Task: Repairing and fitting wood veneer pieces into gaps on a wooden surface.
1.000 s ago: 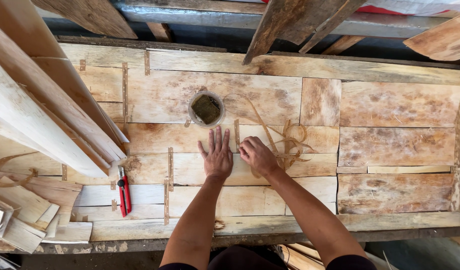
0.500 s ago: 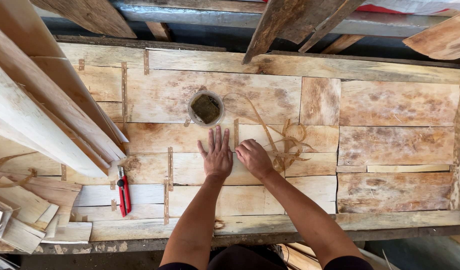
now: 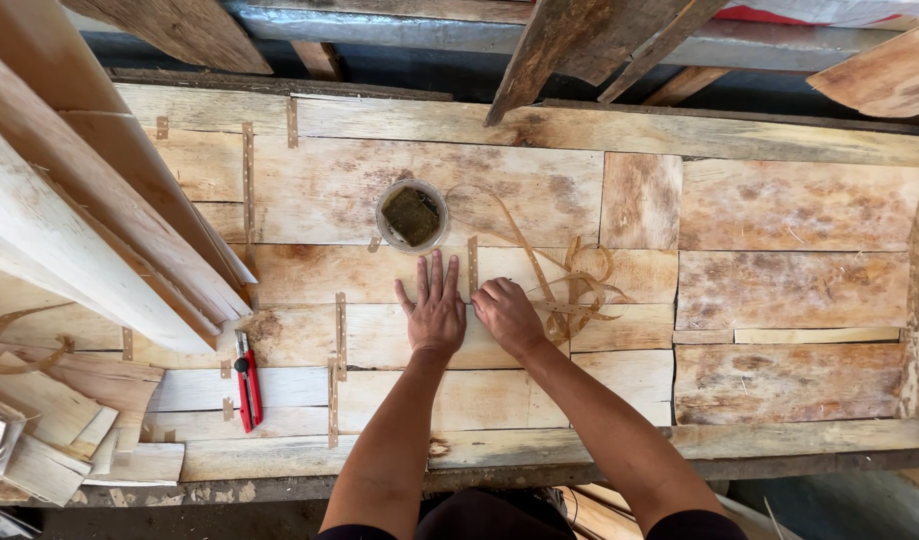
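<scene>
Pressing flat, fingers spread, the left hand (image 3: pixel 435 312) lies on pale patched wood veneer sheets (image 3: pixel 400 335) at frame centre on the bench (image 3: pixel 540 470). Right hand (image 3: pixel 507 315) just beside it, fingers curled onto the sheet; cannot tell if it pinches anything. Thin brown tape strip (image 3: pixel 473 265) runs just above the hands. Round glue pot (image 3: pixel 412 215) further up. Red utility knife (image 3: pixel 248 382) lower left.

Daylight falling over long wooden workbench (image 3: pixel 800 440); pale planks (image 3: pixel 70 250) leaning at left; dark beams (image 3: pixel 580 40) crossing far side overhead.
</scene>
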